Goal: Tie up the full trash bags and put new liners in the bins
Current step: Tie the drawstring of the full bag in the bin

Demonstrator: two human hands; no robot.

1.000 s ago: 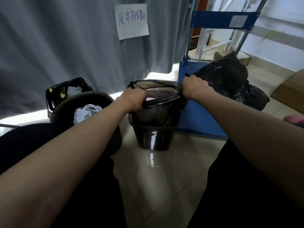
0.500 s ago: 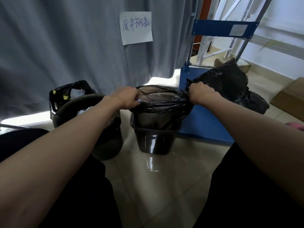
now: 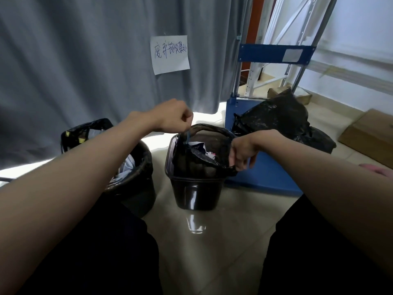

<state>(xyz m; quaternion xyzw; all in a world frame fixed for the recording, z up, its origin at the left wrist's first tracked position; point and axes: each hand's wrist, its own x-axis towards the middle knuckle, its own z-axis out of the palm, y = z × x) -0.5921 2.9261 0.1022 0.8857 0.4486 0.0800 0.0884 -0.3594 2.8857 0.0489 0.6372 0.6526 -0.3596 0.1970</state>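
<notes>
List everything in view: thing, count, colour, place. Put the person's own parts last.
square bin: one, glossy black, floor centre
bin liner: one, black, in the square bin, rim lifted, paper waste inside
drawstring: one, blue, at the liner's left rim
round bin: one, black, floor left, paper inside
small bag: one, black, behind the round bin by the curtain
filled trash bags: a black heap, count unclear, on the cart
cart: one, blue, right of the square bin
curtain: grey, behind the bins
paper note: one, white, handwritten, on the curtain
cardboard box: one, brown, floor far right
left hand: pinches the drawstring
right hand: grips the liner's right edge
</notes>
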